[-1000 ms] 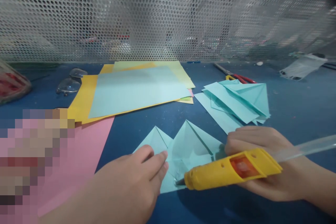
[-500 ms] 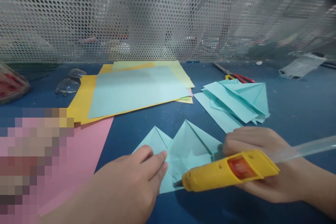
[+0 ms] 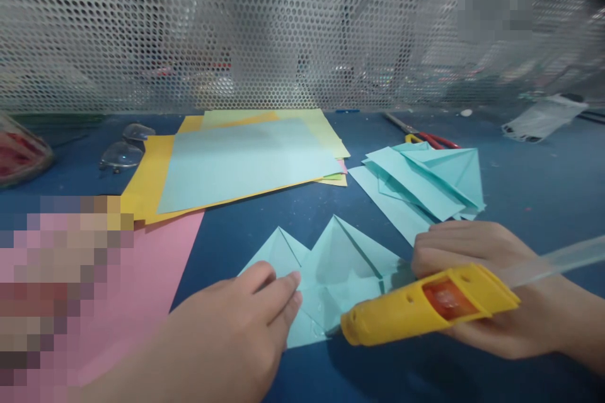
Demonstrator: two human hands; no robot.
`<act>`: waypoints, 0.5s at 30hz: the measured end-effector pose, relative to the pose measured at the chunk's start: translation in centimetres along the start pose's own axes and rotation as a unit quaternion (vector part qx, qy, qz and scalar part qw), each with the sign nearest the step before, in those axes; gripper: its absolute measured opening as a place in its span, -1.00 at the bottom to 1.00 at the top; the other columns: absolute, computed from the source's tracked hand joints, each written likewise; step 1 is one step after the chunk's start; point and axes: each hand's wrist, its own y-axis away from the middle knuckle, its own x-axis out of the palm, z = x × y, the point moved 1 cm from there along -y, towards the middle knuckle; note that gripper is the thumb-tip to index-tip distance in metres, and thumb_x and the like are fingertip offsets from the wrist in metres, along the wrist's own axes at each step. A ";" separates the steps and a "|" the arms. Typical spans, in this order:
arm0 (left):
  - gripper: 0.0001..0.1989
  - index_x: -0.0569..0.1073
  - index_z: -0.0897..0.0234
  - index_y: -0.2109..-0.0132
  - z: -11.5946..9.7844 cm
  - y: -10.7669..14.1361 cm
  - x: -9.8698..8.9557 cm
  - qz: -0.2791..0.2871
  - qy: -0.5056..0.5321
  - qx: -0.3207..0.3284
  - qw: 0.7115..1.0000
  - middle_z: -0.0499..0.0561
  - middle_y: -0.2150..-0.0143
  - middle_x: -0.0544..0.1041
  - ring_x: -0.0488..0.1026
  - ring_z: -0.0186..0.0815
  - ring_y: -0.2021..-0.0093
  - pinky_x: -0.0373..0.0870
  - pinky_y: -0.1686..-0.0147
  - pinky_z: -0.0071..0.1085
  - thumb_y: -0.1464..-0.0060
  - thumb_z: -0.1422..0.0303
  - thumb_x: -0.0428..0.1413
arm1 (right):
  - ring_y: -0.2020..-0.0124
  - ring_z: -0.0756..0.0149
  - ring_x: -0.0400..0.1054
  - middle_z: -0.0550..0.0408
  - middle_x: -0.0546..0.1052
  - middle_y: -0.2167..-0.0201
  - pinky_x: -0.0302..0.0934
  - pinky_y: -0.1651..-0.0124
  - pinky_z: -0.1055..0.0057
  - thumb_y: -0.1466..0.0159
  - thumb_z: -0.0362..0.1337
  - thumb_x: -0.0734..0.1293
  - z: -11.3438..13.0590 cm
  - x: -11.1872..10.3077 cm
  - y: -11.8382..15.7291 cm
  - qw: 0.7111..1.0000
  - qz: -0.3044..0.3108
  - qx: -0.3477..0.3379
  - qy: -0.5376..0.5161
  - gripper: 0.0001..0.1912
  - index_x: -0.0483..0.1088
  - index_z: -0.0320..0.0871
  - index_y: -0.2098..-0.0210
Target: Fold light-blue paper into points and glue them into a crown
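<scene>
Folded light-blue paper (image 3: 340, 264) with two peaks lies on the blue table in front of me. My left hand (image 3: 241, 321) rests on its left part, fingers bent and close together, pressing it down. In my right hand (image 3: 496, 296) is a yellow glue gun (image 3: 416, 312), its dark nozzle low over the paper's lower edge. A clear glue stick (image 3: 562, 258) runs out of the gun's back. Shiny clear glue shows on the paper left of the nozzle.
Colored sheets (image 3: 250, 164) lie behind, pink paper (image 3: 155, 264) at left. More folded blue pieces (image 3: 425, 182) sit at right, near red-handled scissors (image 3: 439, 140). Glasses (image 3: 120, 154) lie at left. A perforated metal screen (image 3: 283, 31) closes off the back.
My right hand and the glue gun have moved slightly to the right along the paper's lower edge. The left hand and the paper hold their place.
</scene>
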 end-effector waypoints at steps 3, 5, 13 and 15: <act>-0.59 0.39 0.32 -0.16 -0.1 0.0 0.0 -0.004 -0.001 -0.007 1.000 0.10 -0.26 0.34 0.44 -0.07 0.02 0.54 0.29 -0.29 -0.29 0.49 -0.20 | 0.62 0.41 0.02 0.29 0.18 0.62 -0.13 0.54 0.42 -0.28 -0.15 0.20 0.1 0.3 -0.1 1.000 -0.004 0.006 0.006 -0.70 -0.04 -0.06 0.44; -0.61 0.40 0.33 -0.15 -0.1 0.0 0.0 -0.009 -0.005 -0.005 1.000 0.10 -0.25 0.35 0.45 -0.07 0.04 0.54 0.30 -0.30 -0.29 0.47 -0.17 | 0.62 0.41 0.02 0.29 0.18 0.62 -0.14 0.54 0.42 -0.29 -0.14 0.19 0.1 0.5 -0.1 1.000 -0.005 0.008 0.007 -0.70 -0.04 -0.06 0.44; -0.56 0.37 0.36 -0.18 0.0 0.0 -0.1 -0.017 -0.014 -0.006 1.000 0.10 -0.23 0.37 0.46 -0.10 0.07 0.54 0.32 -0.31 -0.28 0.53 -0.24 | 0.64 0.43 0.02 0.30 0.20 0.62 -0.13 0.55 0.45 -0.28 -0.14 0.19 0.2 0.4 -0.2 1.000 -0.021 0.006 0.013 -0.72 -0.03 -0.07 0.44; -0.55 0.37 0.37 -0.18 0.0 0.0 -0.2 -0.023 -0.017 -0.009 1.000 0.10 -0.23 0.38 0.46 -0.10 0.08 0.53 0.34 -0.32 -0.28 0.54 -0.25 | 0.64 0.45 0.02 0.31 0.19 0.63 -0.12 0.55 0.47 -0.28 -0.16 0.19 0.3 0.2 -0.4 1.000 -0.024 0.008 0.006 -0.72 -0.03 -0.07 0.44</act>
